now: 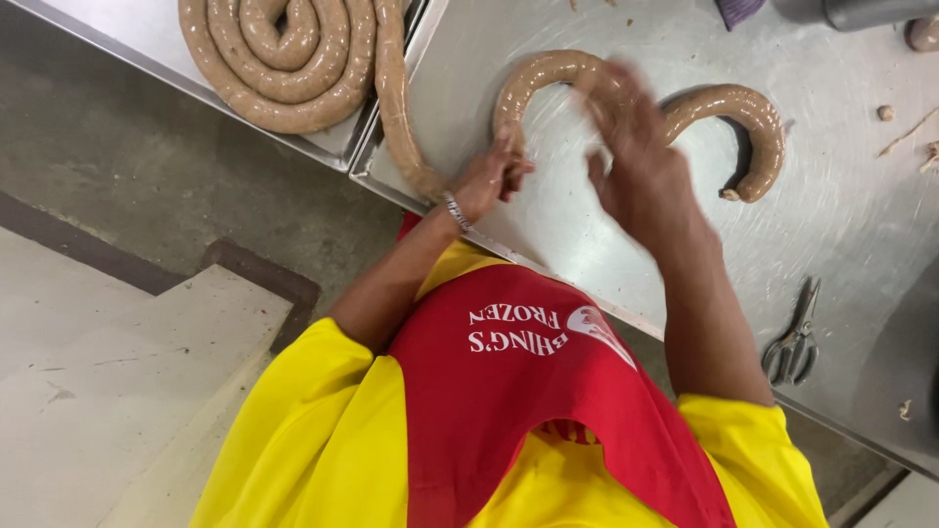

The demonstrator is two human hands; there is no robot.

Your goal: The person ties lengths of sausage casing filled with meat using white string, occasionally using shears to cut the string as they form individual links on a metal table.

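- The left hand (492, 176) is closed around the long pale-brown sausage rope (548, 70) on the shiny steel desk (851, 215), pinning it.
- The right hand (636, 161), blurred at one o'clock, lies over the rope; its grip I cannot tell.
- The coiled rest (284, 59) waits at eleven o'clock in a flat steel tray (147, 39).

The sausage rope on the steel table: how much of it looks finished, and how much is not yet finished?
Done: one curved link lies apart on the steel table. In hand: the left hand and the blurred right hand work on the arched section. Left: the sausage rope runs back to a large coil in the tray. Scissors lie unused.
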